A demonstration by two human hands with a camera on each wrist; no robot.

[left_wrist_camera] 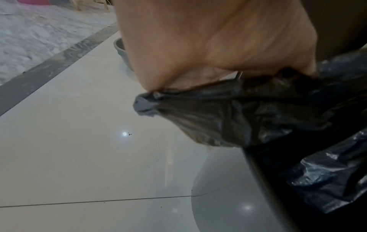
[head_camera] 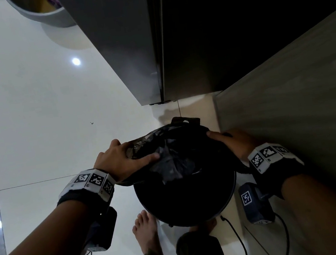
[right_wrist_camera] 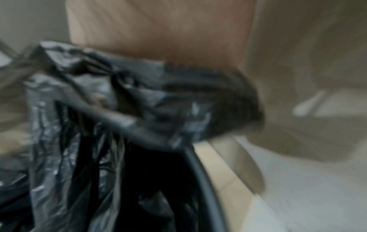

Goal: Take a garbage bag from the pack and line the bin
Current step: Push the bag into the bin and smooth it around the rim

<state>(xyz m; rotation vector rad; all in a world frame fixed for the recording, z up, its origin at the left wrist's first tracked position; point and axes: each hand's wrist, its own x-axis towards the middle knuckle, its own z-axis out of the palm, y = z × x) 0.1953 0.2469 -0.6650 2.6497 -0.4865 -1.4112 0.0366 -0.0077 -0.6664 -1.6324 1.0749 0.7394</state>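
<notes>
A round black bin (head_camera: 188, 204) stands on the floor at my feet. A crinkled black garbage bag (head_camera: 167, 158) hangs into its mouth. My left hand (head_camera: 121, 157) grips the bag's edge at the bin's left rim, thumb lying across the plastic. In the left wrist view the bag (left_wrist_camera: 228, 113) is bunched under my left hand (left_wrist_camera: 198, 47), beside the bin's rim (left_wrist_camera: 264, 185). My right hand (head_camera: 231, 141) holds the bag's edge at the right rim. The blurred right wrist view shows the bag (right_wrist_camera: 139, 97) stretched under my right hand (right_wrist_camera: 158, 31) over the bin's rim (right_wrist_camera: 202, 175).
A dark tall cabinet (head_camera: 170, 38) rises just beyond the bin. A wood-grain panel (head_camera: 301, 93) stands close on the right. A grey tub (head_camera: 41, 12) sits on the glossy white floor (head_camera: 38, 115) at the far left. Cables (head_camera: 240, 244) trail by my bare feet.
</notes>
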